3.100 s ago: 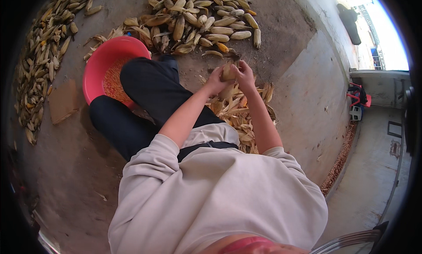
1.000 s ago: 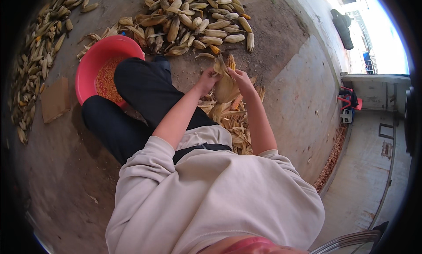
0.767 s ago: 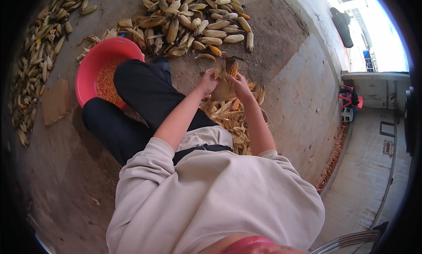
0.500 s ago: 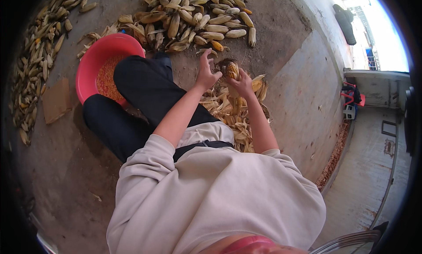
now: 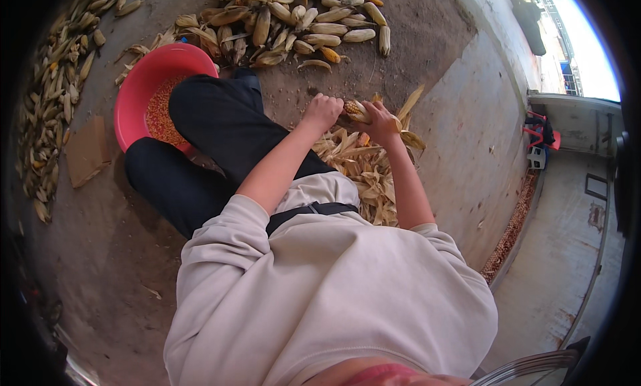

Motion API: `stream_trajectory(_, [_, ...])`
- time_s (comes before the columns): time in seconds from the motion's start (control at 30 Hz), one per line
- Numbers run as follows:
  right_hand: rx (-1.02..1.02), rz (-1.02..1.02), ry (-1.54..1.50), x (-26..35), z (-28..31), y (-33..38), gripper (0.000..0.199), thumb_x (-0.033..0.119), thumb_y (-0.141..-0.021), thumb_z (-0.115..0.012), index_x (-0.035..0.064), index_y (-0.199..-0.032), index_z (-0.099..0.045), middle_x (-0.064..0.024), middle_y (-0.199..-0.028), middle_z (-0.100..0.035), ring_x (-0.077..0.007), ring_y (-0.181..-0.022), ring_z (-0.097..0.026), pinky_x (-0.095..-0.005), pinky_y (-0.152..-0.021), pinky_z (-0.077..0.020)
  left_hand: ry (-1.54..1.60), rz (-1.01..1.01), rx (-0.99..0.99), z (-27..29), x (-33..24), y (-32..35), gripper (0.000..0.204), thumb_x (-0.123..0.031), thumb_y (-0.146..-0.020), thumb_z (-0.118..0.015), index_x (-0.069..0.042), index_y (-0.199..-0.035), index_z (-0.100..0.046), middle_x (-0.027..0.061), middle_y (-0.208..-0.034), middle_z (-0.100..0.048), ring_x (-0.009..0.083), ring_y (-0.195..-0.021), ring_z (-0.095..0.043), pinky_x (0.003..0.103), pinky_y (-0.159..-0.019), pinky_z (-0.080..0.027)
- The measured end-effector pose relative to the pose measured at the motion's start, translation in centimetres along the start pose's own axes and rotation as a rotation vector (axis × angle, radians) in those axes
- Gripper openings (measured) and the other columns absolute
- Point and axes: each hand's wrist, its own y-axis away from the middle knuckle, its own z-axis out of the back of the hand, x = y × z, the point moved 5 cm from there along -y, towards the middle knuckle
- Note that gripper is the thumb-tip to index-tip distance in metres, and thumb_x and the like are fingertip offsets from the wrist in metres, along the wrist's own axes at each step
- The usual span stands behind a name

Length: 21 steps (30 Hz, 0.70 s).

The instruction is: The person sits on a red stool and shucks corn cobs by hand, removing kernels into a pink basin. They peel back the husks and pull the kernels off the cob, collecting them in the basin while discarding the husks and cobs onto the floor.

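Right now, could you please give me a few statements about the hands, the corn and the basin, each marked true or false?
1. Both hands, left hand and right hand, hold one corn cob. True.
2. The red basin is empty. False: it holds loose kernels.
3. A heap of husks lies beneath the hands. True.
4. The pile of cobs sits inside the basin. False: it lies on the ground beyond it.

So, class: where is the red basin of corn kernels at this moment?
In the head view the red basin sits upper left on the ground, against the person's dark-trousered leg, below the pile of cobs.
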Motion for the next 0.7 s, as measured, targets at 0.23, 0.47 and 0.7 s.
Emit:
stream_trajectory(0.23, [-0.149,-0.169,-0.257,-1.9,1.0,0.2,0.054,0.03,-0.077,-0.081,0.0047,-0.121,-0.063,-0.0159,-0.107,-0.066,-0.0329,-0.099,-0.065,-0.0412,-0.087,-0.0508,0.302,-0.041,-0.168,1.9,0.1,0.3,0.007,-0.01,-0.085,-0.058,-0.01,-0.085,-0.065,0.0117,-0.083,-0.068,0.0321,-0.085,-0.066,0.043,-0.077,-0.051])
stream_trajectory(0.47, [-0.284,-0.357,-0.467,-4.4,1.7,0.7,0.046,0.035,-0.084,-0.076,0.0046,-0.116,-0.065,-0.0141,-0.1,-0.071,-0.0273,-0.091,-0.068,-0.0379,-0.082,-0.0511,0.424,0.033,0.087,0.8,-0.4,0.4,0.012,-0.006,-0.086,-0.057,-0.007,-0.092,-0.068,0.0133,-0.096,-0.071,0.0335,-0.097,-0.067,0.046,-0.084,-0.053])
stream_trajectory(0.7, [-0.516,-0.53,-0.755,-9.5,2.9,1.7,0.045,0.037,-0.084,-0.079,0.0037,-0.111,-0.065,-0.0092,-0.101,-0.072,-0.0186,-0.088,-0.067,-0.0336,-0.08,-0.051,0.354,0.28,0.234,-2.0,1.9,1.3,0.016,-0.003,-0.086,-0.061,-0.005,-0.1,-0.068,0.0177,-0.101,-0.07,0.0358,-0.1,-0.066,0.045,-0.085,-0.053])
